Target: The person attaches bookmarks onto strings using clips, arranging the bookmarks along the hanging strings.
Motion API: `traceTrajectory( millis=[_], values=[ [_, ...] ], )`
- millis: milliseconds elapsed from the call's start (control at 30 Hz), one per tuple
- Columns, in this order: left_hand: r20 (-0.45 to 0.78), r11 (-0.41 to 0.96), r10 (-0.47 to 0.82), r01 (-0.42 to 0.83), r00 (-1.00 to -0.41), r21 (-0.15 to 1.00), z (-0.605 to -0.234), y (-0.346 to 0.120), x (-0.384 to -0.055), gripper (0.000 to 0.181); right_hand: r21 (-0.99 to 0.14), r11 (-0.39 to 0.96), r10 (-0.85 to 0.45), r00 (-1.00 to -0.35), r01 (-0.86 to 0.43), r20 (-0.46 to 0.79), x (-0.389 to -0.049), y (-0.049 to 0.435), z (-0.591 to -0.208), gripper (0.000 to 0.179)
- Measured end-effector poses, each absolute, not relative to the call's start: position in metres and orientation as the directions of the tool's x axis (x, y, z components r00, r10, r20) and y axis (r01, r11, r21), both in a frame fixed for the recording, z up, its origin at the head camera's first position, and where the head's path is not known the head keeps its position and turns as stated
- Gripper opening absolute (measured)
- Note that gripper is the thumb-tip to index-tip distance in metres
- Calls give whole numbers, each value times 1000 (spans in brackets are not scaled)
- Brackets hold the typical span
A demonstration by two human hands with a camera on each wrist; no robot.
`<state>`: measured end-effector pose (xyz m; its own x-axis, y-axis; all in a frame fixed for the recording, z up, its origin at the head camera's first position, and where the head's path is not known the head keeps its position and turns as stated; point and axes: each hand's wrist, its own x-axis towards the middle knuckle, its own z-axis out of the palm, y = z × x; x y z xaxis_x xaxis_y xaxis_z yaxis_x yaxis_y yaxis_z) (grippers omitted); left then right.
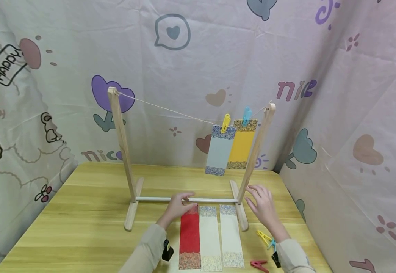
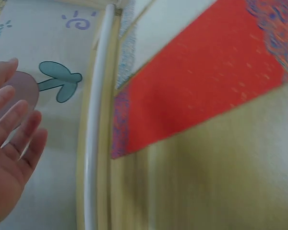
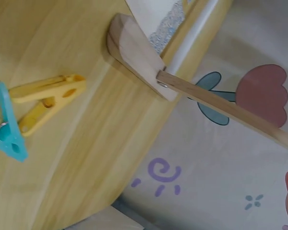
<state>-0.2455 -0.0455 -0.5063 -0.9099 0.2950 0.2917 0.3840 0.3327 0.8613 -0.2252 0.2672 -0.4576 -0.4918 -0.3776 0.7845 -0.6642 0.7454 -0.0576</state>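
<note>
My left hand (image 1: 177, 206) hovers over the top end of a red paper strip (image 1: 189, 229), its fingers spread and holding nothing. In the left wrist view that strip (image 2: 182, 86) lies flat, apart from the hand. A cream strip (image 1: 210, 235) and a white strip (image 1: 231, 235) lie beside it. My right hand (image 1: 264, 204) is raised by the right post (image 1: 256, 155) of a wooden rack, fingers loosely bent; whether they touch the post I cannot tell. From the rack's string, a yellow clothespin (image 1: 225, 123) holds a pale blue strip (image 1: 219, 151) and a blue clothespin (image 1: 247, 116) a yellow strip (image 1: 243, 146).
A yellow clothespin (image 1: 263, 237), a blue one (image 3: 9, 132) and a red one (image 1: 259, 265) lie on the wooden table (image 1: 75, 227) near my right forearm. A white crossbar (image 1: 153, 199) joins the rack's feet. Printed cloth (image 1: 184, 68) surrounds the table.
</note>
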Motion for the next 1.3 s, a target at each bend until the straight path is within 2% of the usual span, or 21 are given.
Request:
traceTrajectory(
  millis=[167,267,500,633,733,867,1100,1300],
  values=[
    [269,472,318,398,-909,787,-512,-48,-240,39,-52,733,-384,-476,-678,791,-223,267,-464,37],
    [273,537,336,422,-901,731,-516,-49,-239,44,-62,734,-385,-491,-676,782,-220,268,-468,37],
    [174,610,441,437,-880,661,-527,-52,-235,61,-115,756,-366,-562,-644,742,-212,271,-476,32],
    [156,621,469,450,-869,642,-531,-53,-232,67,-130,746,-353,-554,-653,754,-210,273,-480,39],
    [149,642,508,488,-848,591,-532,-54,-231,70,-143,737,-345,-550,-660,760,-208,276,-485,30],
    [93,678,547,505,-832,534,-533,-58,-229,78,-165,742,-324,-563,-650,760,-202,280,-493,35],
    [21,695,530,449,-848,562,-536,-59,-227,92,-199,748,-281,-574,-633,770,-193,285,-506,38],
    [-34,711,512,402,-858,576,-537,-58,-225,96,-236,774,-253,-628,-588,736,-184,288,-517,37]
  ],
)
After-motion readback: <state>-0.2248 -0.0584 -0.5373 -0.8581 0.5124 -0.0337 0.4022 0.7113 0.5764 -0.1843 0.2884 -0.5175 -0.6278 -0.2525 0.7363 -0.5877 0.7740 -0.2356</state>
